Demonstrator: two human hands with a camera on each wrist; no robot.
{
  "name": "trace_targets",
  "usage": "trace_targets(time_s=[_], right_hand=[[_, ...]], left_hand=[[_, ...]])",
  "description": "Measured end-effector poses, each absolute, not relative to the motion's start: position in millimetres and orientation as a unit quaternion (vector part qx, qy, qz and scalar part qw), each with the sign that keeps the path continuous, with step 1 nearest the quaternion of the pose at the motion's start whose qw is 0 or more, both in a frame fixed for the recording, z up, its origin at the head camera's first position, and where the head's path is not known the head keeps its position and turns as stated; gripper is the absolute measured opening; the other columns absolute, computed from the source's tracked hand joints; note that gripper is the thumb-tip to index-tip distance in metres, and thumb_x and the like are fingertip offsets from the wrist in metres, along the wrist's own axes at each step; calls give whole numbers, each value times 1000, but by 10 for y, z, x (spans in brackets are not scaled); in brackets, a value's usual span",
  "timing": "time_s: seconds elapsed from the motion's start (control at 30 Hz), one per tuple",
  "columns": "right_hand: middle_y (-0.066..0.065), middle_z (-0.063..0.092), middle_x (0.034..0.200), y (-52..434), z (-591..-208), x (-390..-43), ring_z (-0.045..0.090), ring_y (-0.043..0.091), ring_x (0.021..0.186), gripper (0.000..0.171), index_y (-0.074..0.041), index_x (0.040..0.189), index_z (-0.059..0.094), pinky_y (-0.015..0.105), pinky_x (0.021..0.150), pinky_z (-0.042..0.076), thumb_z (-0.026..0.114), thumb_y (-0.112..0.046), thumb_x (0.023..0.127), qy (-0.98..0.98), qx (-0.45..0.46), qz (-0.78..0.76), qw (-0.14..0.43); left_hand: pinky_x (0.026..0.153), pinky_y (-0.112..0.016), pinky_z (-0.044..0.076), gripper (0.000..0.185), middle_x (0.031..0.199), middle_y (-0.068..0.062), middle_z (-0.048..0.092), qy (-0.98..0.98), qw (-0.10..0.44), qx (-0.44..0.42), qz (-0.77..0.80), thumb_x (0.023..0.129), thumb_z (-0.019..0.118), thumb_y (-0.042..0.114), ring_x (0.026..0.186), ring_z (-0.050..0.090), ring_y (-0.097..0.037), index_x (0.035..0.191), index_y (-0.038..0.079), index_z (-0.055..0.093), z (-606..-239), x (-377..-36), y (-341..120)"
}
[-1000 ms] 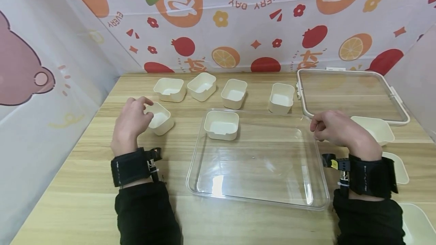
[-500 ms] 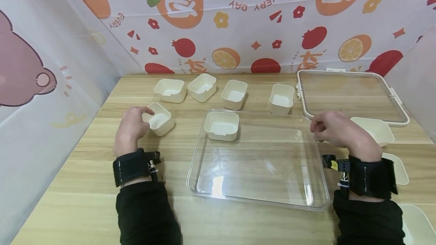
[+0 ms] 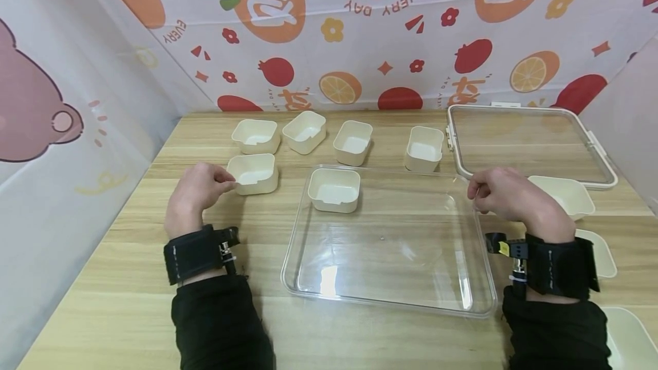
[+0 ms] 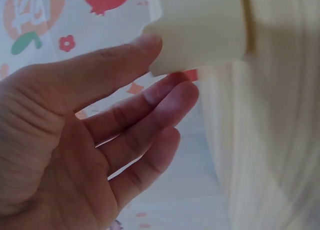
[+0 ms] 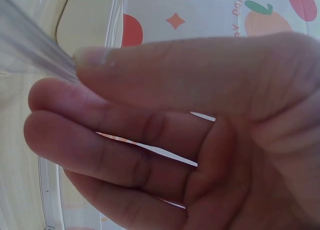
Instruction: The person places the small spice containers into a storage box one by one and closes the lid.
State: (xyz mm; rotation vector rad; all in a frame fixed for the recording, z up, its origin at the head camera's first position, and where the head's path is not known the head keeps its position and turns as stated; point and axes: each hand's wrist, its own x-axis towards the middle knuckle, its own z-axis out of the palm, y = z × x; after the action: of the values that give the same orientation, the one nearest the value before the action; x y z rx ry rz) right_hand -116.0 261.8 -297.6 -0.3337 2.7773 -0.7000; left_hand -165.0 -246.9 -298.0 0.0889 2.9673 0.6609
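Two hands over a wooden desk, read from the near edge outward. The right hand pinches the rim of the clear tray at its far right corner, thumb above and fingers below, as the right wrist view confirms. The left hand pinches the near left corner of a small cream cup between thumb and fingertips; this cup stands on the desk just outside the tray, to the left of its far left corner. One like cup, the seated cup, already stands inside the tray at that far left corner. Beyond the left hand, four more cups stand in a loose row on the desk, apart from the tray. Beyond the right hand lies the clear lid with its white rim; wider cream dishes lie to that hand's right, partly hidden by the wrist. Judged from this layout, the filling of the tray has barely begun: one cup is in place, one is in hand, four wait. On the printed backdrop the words "EVERY DAY" appear mirrored and inverted.
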Motion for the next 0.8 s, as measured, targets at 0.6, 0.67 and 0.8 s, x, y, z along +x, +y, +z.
trace_targets(time_s=[0.6,0.67,0.8], right_hand=[[1,61,74,2617,-2982,-1152,52,20,67,6,0,87,66,36,58,40,65,5,84,954,-112,-247,129],[1,60,74,2616,-2979,-1153,52,20,67,6,0,87,66,36,58,40,65,5,84,954,-112,-245,128],[1,60,75,2610,-2972,-1156,51,21,68,5,0,88,66,36,59,40,66,4,85,955,-109,-243,130]], left_hand=[[76,-48,47,21,99,-21,72,973,95,52,202,93,73,12,93,59,-37,102,-7,75,-2945,-1686,-2375],[76,-48,47,22,99,-22,72,973,97,48,202,93,73,13,93,58,-37,103,-7,75,-2941,-1692,-2361],[76,-47,46,22,99,-22,71,974,100,40,201,94,73,13,93,56,-37,104,-7,74,-2933,-1697,-2343]])
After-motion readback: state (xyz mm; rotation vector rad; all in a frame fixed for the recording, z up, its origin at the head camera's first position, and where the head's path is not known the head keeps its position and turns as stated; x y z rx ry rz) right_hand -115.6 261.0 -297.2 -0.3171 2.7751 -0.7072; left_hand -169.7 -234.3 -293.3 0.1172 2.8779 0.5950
